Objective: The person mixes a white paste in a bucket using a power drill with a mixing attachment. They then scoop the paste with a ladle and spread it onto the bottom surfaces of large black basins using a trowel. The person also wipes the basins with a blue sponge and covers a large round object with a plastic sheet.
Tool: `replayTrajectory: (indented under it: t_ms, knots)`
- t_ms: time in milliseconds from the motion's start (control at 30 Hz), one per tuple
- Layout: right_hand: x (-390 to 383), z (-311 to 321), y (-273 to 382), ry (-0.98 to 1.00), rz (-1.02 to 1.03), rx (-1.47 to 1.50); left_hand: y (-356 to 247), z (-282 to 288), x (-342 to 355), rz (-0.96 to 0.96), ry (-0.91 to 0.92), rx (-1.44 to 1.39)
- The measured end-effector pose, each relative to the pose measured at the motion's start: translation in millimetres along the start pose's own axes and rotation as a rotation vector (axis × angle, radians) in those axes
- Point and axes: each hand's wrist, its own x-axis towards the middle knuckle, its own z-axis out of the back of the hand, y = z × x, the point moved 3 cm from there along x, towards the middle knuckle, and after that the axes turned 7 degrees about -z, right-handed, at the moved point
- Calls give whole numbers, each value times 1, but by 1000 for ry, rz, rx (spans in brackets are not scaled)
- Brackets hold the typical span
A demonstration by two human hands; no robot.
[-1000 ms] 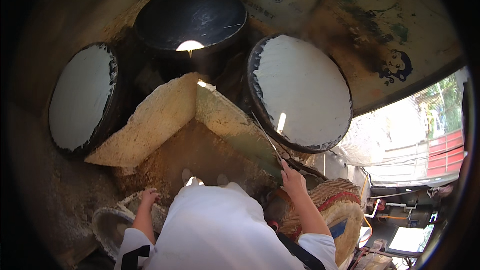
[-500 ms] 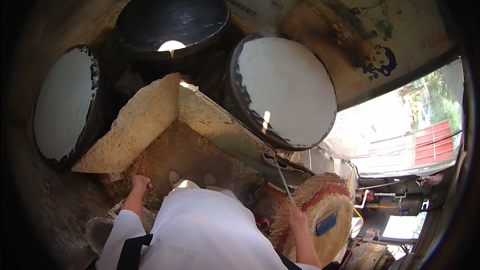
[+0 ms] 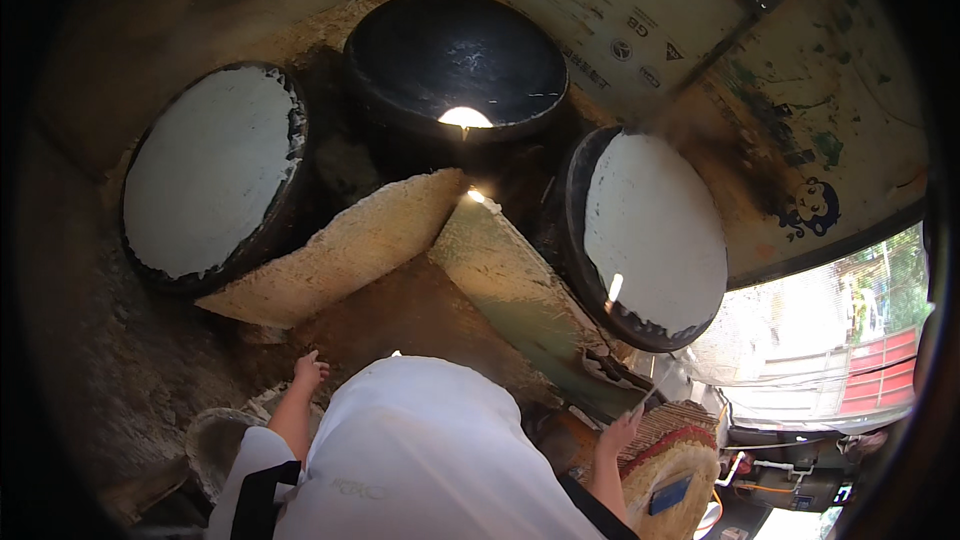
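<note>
My right hand [image 3: 620, 434] is closed round a thin pale stick [image 3: 656, 386], which points up and away past the near edge of the right black pan. That right pan [image 3: 660, 240] carries a smooth white layer with a ragged edge. On the left, another round black pan [image 3: 210, 175] is also coated in white. Between them stands a glossy dark pan [image 3: 455, 60] with bare black surface and a bright reflection at its near rim. My left hand [image 3: 311, 370] hangs in the air with its fingers loosely apart, nearest the left pan's low wall, holding nothing.
Two rough, pale low walls [image 3: 330, 265] meet in a corner before the pans. Beside my right arm, a round pale-topped stand [image 3: 690, 470] with a red band bears a blue phone [image 3: 670, 496]. Stained panels [image 3: 600, 30] rise behind; a bright opening [image 3: 800, 330] lies right.
My view has turned, so the pans now sit farther right and lower in the picture. My left hand's fingers have loosened. The stick stays in my right hand.
</note>
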Motion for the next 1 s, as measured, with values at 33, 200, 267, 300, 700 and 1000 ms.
replayTrajectory:
  t_ms: [33,200,267,300,700,1000]
  knots:
    - [-9,-14,28,-32,140,37,1,9,0,-31,-6,8]
    - [-46,-77,142,335,281,175,-16,41,0,-178,-59,64]
    - [-57,-106,183,404,419,276,-24,46,3,-163,-21,364]
    - [-59,-123,199,450,382,251,-24,49,5,-41,38,490]
    - [56,-263,400,279,609,-351,2,58,0,163,31,249]
    - [247,-399,519,826,-130,617,1,26,-9,370,-246,98]
